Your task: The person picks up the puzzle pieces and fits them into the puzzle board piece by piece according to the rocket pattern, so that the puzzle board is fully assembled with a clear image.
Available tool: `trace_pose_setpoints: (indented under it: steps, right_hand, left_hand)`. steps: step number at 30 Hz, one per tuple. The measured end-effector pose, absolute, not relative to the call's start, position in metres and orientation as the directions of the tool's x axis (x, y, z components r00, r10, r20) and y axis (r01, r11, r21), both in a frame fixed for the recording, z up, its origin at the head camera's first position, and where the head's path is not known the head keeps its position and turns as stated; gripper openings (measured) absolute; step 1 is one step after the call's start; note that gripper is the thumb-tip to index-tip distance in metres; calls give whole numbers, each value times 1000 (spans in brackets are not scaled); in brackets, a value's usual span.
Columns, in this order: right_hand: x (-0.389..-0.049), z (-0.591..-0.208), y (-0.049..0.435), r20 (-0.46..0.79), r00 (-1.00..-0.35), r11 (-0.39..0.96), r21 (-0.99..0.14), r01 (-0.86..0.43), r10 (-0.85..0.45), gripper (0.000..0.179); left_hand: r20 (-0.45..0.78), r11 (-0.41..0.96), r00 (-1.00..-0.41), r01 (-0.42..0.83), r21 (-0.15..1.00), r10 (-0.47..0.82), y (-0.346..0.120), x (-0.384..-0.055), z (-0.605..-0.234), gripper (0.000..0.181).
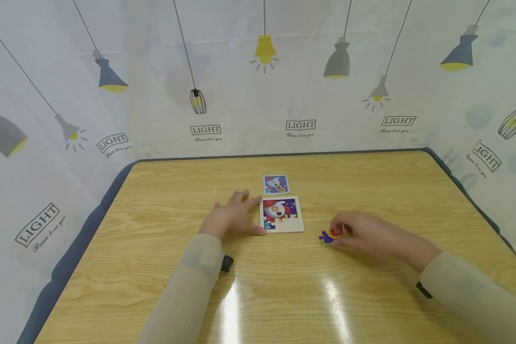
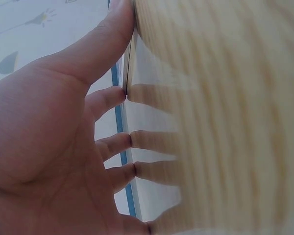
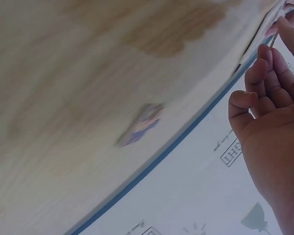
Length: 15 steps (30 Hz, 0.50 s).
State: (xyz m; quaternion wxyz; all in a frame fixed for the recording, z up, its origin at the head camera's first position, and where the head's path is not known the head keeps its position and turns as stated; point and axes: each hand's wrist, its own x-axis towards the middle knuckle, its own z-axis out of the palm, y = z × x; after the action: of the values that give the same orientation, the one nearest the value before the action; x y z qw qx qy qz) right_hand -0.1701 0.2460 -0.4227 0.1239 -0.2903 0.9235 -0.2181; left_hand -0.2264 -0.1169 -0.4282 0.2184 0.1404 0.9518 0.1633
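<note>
My left hand [image 1: 236, 215] is spread at the left side of a square puzzle board [image 1: 300, 217], its thumb at the near left corner. In the left wrist view its fingertips [image 2: 118, 141] rest on the tabletop. Part of the board is filled with a white, red and blue cartoon picture [image 1: 275, 210]; the lower right part shows pale bare backing. To the right of the board, my right hand [image 1: 365, 234] pinches a purple jigsaw puzzle piece [image 1: 325, 237] with red and yellow on it. In the right wrist view only the piece's thin edge [image 3: 273, 40] shows between the fingers.
A small square picture card [image 1: 276, 184] lies just beyond the board, with a similar cartoon print. Under everything is a glossy wood-grain table [image 1: 176, 191], which mirrors the hands. White cloth [image 1: 241, 138] printed with lamps rises behind and at both sides.
</note>
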Motion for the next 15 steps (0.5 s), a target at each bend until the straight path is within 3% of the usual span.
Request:
trace_pose_setpoints:
  steps: [15]
  right_hand:
    - [-200, -411, 172, -111, -793, 741, -450, -498, -600, 22]
  left_hand:
    - [-379, 907, -865, 178, 381, 329, -118, -224, -425, 104]
